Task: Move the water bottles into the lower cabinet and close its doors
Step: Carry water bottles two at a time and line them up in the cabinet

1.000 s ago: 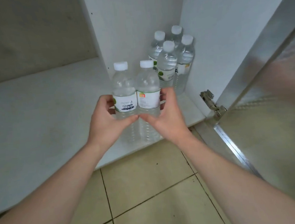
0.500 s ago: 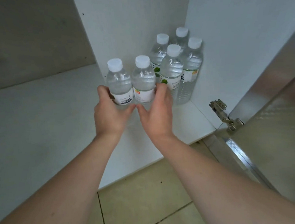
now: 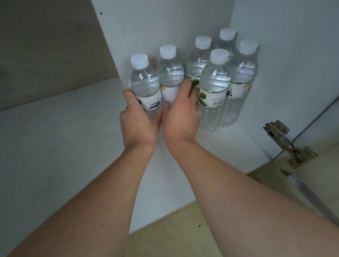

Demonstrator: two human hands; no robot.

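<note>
Two clear water bottles with white caps stand side by side deep on the white floor of the lower cabinet [image 3: 52, 138], close to its back panel. My left hand [image 3: 138, 124] grips the left bottle [image 3: 145, 83] around its label. My right hand [image 3: 180, 115] grips the right bottle [image 3: 170, 77], fingers curled around its far side. Just to their right, several more capped bottles [image 3: 215, 85] are clustered in the cabinet's back right corner. The lower parts of the two held bottles are hidden behind my hands.
The cabinet's right door [image 3: 333, 185] hangs open at the right, with its metal hinge [image 3: 284, 138] at the cabinet's front corner. A beige tiled floor [image 3: 170, 245] lies in front of the cabinet. The cabinet's left part holds nothing visible.
Both hands have carried the two bottles from the cabinet's front edge deep inside, to beside the corner cluster. The camera has moved closer.
</note>
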